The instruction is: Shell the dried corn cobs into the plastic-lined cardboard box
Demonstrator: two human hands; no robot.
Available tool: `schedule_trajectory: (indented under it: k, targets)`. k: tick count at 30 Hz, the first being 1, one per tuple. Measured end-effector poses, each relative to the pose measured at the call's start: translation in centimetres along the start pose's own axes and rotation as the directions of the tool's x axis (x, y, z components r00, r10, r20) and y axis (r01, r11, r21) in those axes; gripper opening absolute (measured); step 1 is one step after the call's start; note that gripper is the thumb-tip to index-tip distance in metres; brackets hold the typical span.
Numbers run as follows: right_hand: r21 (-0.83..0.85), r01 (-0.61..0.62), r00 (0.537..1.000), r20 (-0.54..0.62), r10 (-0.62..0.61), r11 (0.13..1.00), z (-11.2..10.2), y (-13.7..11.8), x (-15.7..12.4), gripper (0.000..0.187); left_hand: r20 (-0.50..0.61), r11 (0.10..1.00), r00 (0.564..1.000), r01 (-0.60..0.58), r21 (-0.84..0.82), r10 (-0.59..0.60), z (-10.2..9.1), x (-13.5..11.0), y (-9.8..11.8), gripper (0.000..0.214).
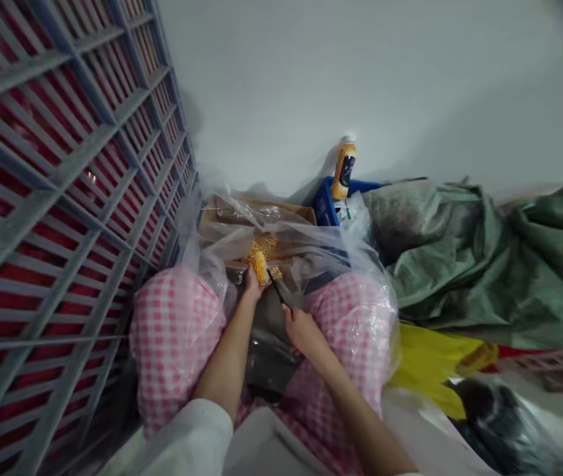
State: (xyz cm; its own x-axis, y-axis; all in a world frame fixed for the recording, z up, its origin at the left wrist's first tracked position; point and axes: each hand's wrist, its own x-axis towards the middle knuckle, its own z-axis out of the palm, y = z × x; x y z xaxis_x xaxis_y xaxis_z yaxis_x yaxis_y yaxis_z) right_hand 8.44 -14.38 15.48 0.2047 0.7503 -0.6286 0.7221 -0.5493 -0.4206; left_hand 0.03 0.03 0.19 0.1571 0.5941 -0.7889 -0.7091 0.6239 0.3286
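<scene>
My left hand [254, 285] is closed around the lower end of a corn cob [260, 267], which points away from me with yellow kernels showing. In my right hand [301, 329] is a thin, dark knife [277, 289], gripped by its handle. Its tip reaches the right side of the cob. Loose corn kernels [272, 240] lie just beyond the cob on a clear plastic sheet [221, 246], which drapes over my knees and a cardboard box [305, 213].
Stacked grey plastic crates [97, 158] with red contents rise on the left. A blue basket [325, 203] holding a yellow-orange bottle [345, 168] stands against the white wall [271, 86]. Green sacking [460, 264] and a yellow bag [425, 360] lie at the right.
</scene>
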Motion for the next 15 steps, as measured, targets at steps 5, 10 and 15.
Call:
schedule_trajectory:
  k: [5, 10, 15]
  targets:
    - [-0.39, 0.006, 0.997, -0.072, -0.037, 0.921, 0.9, 0.2, -1.4, 0.043, 0.018, 0.999, 0.999, 0.033, 0.001, -0.033, 0.0, -0.5, 0.4, 0.042]
    - [-0.42, 0.007, 0.996, -0.074, -0.042, 0.907, 1.2, 0.1, -1.4, 0.043, 0.04, 0.994, 0.994, 0.106, -0.015, -0.105, 0.2, -0.9, 0.7, 0.043]
    - [-0.408, -0.002, 0.997, -0.072, -0.03, 0.913, 1.0, 0.2, -1.6, 0.043, 0.073, 0.984, 0.986, 0.156, -0.083, -0.15, 0.2, -0.7, 0.8, 0.045]
